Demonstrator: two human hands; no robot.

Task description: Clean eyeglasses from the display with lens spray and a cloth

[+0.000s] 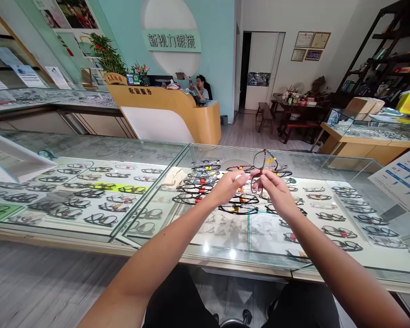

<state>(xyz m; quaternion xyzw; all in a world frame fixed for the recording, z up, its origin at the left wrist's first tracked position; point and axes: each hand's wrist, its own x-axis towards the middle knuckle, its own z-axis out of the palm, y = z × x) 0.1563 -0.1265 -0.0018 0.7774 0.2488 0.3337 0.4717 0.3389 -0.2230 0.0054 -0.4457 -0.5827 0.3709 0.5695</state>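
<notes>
Above the glass counter [225,253], my right hand [276,191] grips a pair of dark-rimmed eyeglasses [261,160] near its bridge. The glasses are turned on end, one lens above the fingers and the other below, partly covered. Just left of them, my left hand [229,186] is closed, its fingertips pinching a small white thing [241,176] that I cannot make out. Rows of eyeglasses [201,187] with coloured tags lie on the countertop under and beside both hands. A cream cloth [174,177] rests left of these rows.
More frames [338,231] are displayed inside the glass case on both sides. At right stands a white-and-blue printed sign [405,180]. Across the room, a person [201,89] sits behind a yellow reception desk [207,125]. A wooden bench [264,114] is near the back door.
</notes>
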